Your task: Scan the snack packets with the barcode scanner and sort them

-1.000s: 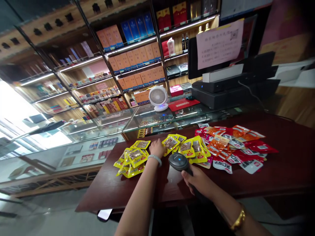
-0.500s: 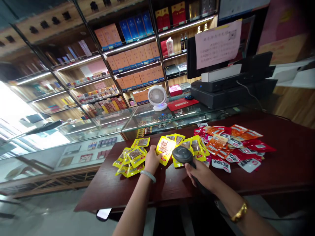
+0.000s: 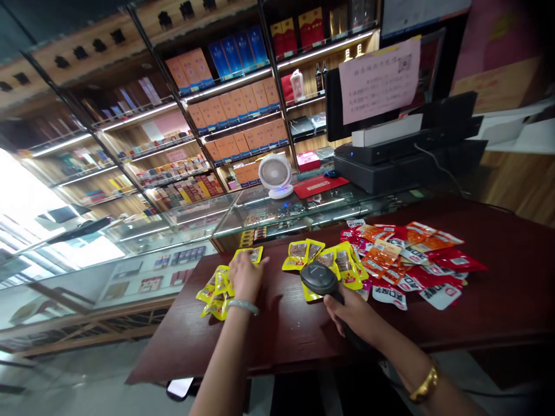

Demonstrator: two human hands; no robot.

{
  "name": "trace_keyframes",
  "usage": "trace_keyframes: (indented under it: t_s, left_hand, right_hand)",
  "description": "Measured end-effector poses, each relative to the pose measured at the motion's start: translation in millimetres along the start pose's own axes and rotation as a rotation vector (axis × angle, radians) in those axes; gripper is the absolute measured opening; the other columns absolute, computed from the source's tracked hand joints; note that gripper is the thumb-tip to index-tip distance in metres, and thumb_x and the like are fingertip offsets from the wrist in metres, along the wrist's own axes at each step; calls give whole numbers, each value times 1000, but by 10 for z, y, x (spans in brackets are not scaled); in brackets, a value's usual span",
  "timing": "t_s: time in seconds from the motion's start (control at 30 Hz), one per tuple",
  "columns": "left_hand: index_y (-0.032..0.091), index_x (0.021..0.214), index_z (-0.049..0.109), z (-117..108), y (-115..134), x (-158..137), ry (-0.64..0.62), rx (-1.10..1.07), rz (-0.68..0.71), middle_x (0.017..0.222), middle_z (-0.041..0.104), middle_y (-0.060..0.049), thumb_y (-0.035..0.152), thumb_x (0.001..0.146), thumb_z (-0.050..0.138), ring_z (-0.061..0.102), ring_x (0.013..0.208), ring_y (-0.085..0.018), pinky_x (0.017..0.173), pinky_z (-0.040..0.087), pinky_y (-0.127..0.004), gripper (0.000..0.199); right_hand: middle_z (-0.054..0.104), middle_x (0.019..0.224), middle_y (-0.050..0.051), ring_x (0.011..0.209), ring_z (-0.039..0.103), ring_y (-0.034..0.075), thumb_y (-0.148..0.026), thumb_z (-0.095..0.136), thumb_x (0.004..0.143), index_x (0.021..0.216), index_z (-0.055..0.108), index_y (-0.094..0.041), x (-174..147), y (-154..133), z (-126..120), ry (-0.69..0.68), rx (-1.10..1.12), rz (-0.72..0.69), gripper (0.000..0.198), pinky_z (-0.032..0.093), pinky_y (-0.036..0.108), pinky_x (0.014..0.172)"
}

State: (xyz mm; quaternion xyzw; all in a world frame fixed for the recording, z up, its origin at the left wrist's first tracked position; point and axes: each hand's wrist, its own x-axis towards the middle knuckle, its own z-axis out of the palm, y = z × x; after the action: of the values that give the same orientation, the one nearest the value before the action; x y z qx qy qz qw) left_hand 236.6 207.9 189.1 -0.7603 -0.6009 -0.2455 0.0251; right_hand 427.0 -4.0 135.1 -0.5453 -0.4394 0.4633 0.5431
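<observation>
"What does the person wear on the left hand (image 3: pixel 245 276)?"

"Around its wrist sits a bangle (image 3: pixel 243 306), a slim, rounded ring in a pale grey-green, smooth and plain to look at."

"And the other side?"

"A bracelet (image 3: pixel 425 384) circles the right forearm (image 3: pixel 396 349), a little way up from the right hand (image 3: pixel 353 312). It is gold in colour, broader than the bangle, and shiny where the light strikes it."

"Can you make out a pattern on it?"

"No, the fine detail is too blurred to tell."

"How are the arms dressed?"

"Both are bare as far as they show, and so are the hands."
</observation>
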Motion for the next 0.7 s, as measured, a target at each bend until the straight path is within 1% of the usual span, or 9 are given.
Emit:
trace_keyframes:
  t_s: [0.07, 0.13, 0.2, 0.27, 0.33, 0.4, 0.5, 0.6, 0.7]
  left_hand:
    - [21, 118, 59, 239, 300, 20, -142, -20, 83, 129, 60, -14, 61, 86, 52, 49, 128, -30, 108, 33, -41, 52]
    - [17, 116, 61, 477, 568, 56, -285, -5, 69, 129, 60, -18, 66, 85, 47, 49, 128, -34, 106, 34, -45, 59]
    - [16, 114, 61, 654, 739, 102, -399, 20, 38, 132, 57, -21, 68, 81, 50, 47, 129, -38, 104, 36, -48, 63]
    - [17, 112, 60, 755, 800, 141, -459, 31, 27, 135, 55, -20, 65, 76, 59, 45, 130, -39, 103, 36, -48, 61]
    - [18, 110, 58, 793, 769, 154, -470, 25, 40, 135, 56, -19, 59, 71, 67, 46, 131, -38, 103, 36, -46, 57]
    - [18, 109, 55, 793, 680, 128, -457, 13, 58, 127, 61, -17, 52, 71, 72, 51, 127, -35, 99, 38, -42, 53]
    - [18, 111, 47, 743, 503, 15, -436, -87, 78, 109, 69, -14, 41, 75, 72, 64, 107, -30, 86, 43, -34, 49]
    - [21, 109, 41, 643, 347, -153, -384, -260, 98, 99, 69, -8, 31, 76, 73, 67, 94, -23, 76, 43, -29, 48]
    - [23, 102, 40, 526, 268, -326, -324, -336, 126, 97, 66, -5, 24, 73, 75, 66, 92, -21, 76, 43, -27, 46]
  right_hand:
    - [48, 54, -11, 36, 46, 8, -69, 55, 85, 96, 47, -21, 14, 8, 5, -6, -9, 0, 50, 40, 20, 39]
    - [48, 53, -11, 36, 46, 9, -68, 54, 86, 99, 48, -21, 14, 17, 6, -4, -26, -4, 50, 41, 21, 39]
    - [48, 52, -11, 36, 45, 9, -69, 54, 86, 101, 47, -22, 2, 27, -2, 2, -35, 1, 50, 42, 21, 39]
    - [47, 52, -11, 36, 45, 9, -71, 54, 84, 101, 47, -22, -15, 37, -24, 10, -33, 14, 52, 42, 21, 39]
    - [48, 54, -11, 36, 46, 9, -73, 54, 83, 98, 47, -23, -28, 47, -58, 23, -34, 22, 54, 41, 22, 38]
    - [49, 55, -10, 37, 47, 9, -74, 54, 83, 93, 46, -23, -32, 55, -95, 40, -38, 20, 52, 40, 22, 38]
    - [50, 55, -9, 38, 49, 10, -71, 54, 85, 88, 45, -24, -14, 60, -136, 73, -48, 26, 48, 40, 22, 39]
    - [51, 55, -9, 38, 51, 11, -68, 53, 87, 86, 45, -23, 17, 51, -139, 103, -94, 22, 46, 41, 23, 40]
    - [51, 54, -9, 37, 51, 11, -68, 52, 87, 85, 44, -23, 37, 18, -106, 101, -127, -6, 45, 41, 23, 41]
